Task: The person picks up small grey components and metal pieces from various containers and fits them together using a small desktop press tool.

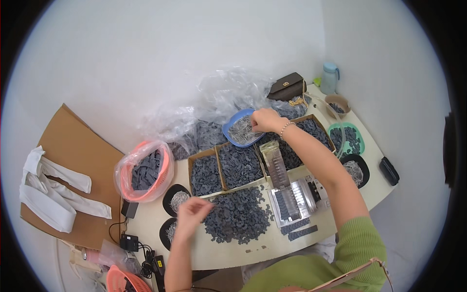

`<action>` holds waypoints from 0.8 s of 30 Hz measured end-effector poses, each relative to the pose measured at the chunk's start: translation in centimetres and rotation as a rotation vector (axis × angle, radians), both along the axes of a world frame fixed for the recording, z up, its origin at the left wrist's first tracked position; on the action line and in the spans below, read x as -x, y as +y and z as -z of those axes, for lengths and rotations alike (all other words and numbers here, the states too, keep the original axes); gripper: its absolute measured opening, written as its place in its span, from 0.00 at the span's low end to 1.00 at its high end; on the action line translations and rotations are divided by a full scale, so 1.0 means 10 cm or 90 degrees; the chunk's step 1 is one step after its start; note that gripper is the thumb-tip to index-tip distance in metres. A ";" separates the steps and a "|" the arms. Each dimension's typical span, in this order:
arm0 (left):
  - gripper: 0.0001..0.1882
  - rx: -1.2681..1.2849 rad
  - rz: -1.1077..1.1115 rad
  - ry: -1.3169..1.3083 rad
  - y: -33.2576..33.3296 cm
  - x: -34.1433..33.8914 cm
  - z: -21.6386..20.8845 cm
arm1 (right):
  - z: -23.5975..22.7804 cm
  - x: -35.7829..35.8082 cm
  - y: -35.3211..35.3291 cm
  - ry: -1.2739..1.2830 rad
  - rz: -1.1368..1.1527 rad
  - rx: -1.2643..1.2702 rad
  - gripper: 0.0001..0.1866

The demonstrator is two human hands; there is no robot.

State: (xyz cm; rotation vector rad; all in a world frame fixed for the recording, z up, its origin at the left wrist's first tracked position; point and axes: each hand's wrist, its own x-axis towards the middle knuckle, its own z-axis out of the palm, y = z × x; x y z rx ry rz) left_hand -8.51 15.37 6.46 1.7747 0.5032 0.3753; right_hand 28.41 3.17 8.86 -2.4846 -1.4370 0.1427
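Note:
My right hand point(266, 120) reaches over the rim of a blue bowl point(233, 117) of thin silver pins point(242, 132). Its fingers are closed and point down into the pins; whatever they pinch is too small to make out. My left hand point(192, 214) hovers at the left edge of a loose heap of small dark grey pieces point(238, 216), thumb and fingers drawn together. Anything between those fingertips cannot be made out. Between my arms, a metal device point(304, 197) with a clear upright chute point(275, 165) stands on the table point(214, 260). Dark grey strips point(302, 233) lie before it.
Divided cardboard trays point(223, 171) of grey pieces stand behind the heap. Black bowls point(168, 202) of pins flank the workspace. A pink basket point(168, 177) is left; a green tray point(361, 138), brown bowl point(346, 103) and blue bottle point(330, 78) are right. Plastic bags point(194, 121) line the wall.

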 end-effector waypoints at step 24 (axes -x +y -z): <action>0.18 -0.637 0.225 -0.095 -1.65 -0.72 0.56 | 0.38 0.04 -0.03 -0.189 0.087 -0.167 0.04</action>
